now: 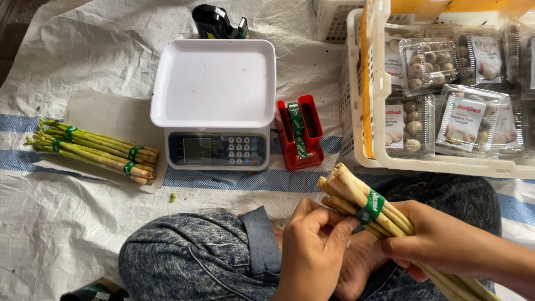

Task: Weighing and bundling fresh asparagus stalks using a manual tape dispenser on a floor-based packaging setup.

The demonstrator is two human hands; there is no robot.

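Head view looks down on a person sitting cross-legged in mottled blue denim trousers (189, 256) on a white woven plastic sheet with blue stripes (67, 223). The right hand (440, 242) is closed around a bundle of pale yellow-green asparagus stalks bound with a green tape band (365, 203), held over the lap with its cut ends tilted up and to the left. The left hand (312, 251) is curled, its fingertips touching the lower stalks near the band. Ahead stands a white digital scale with a bare square tray (214, 83), and just right of it a red tape dispenser holding green tape (299, 134). To the left, two tied bundles of green asparagus (92, 151) lie on brown paper. At upper right, a white plastic crate (359, 150) holds clear packs of mushrooms (429, 64).
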